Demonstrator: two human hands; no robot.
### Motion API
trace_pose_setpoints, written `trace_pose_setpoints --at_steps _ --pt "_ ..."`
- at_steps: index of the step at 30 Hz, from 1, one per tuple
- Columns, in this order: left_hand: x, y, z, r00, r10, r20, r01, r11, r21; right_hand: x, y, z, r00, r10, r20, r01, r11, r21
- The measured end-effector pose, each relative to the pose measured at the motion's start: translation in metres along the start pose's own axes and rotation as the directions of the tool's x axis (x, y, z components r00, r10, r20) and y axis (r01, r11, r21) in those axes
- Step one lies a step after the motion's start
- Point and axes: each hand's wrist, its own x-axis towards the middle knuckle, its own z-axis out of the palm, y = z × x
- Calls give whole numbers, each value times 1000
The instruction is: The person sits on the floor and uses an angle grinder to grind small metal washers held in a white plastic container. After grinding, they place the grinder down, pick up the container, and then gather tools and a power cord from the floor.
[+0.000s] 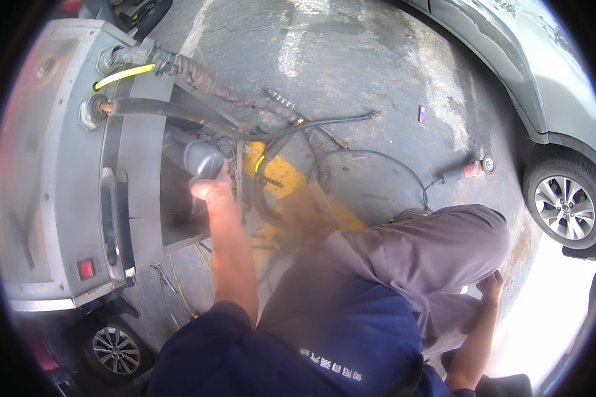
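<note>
My left hand [212,187] grips the near end of a smooth grey rounded object [203,160], blurred and perhaps a plastic container. It is over an open compartment [181,208] of a grey metal machine cabinet [141,198], with tangled wires [223,145] beside it. My right hand [491,286] hangs low beside my bent knee; its fingers are partly hidden, and what they hold, if anything, cannot be made out. A brown board-like sheet [305,206] stands before my legs, blurred at its lower end.
Thick cables [203,116] run from the cabinet across the floor. An angle grinder [464,171] lies to the right with its cord, near a car wheel [563,211]. Pliers [164,279] lie below the compartment. A small purple box [421,114] is further out.
</note>
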Motion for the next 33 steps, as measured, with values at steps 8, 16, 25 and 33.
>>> trace_pose_setpoints --at_steps 8,16,25,33 --pt "15 -26 7 978 132 159 -187 893 410 -75 -2 -2 996 -61 -58 49 979 -197" --pt "-135 -220 -66 740 -456 494 -282 457 844 -148 -34 3 986 -158 -45 112 848 -517" --pt "-297 -427 -88 -65 -993 97 -837 108 537 -234 9 -8 981 -23 -192 -78 860 -504" --pt "-363 -567 -296 -412 -725 -552 -902 409 136 -269 -13 4 974 -1 -226 -91 913 -398"
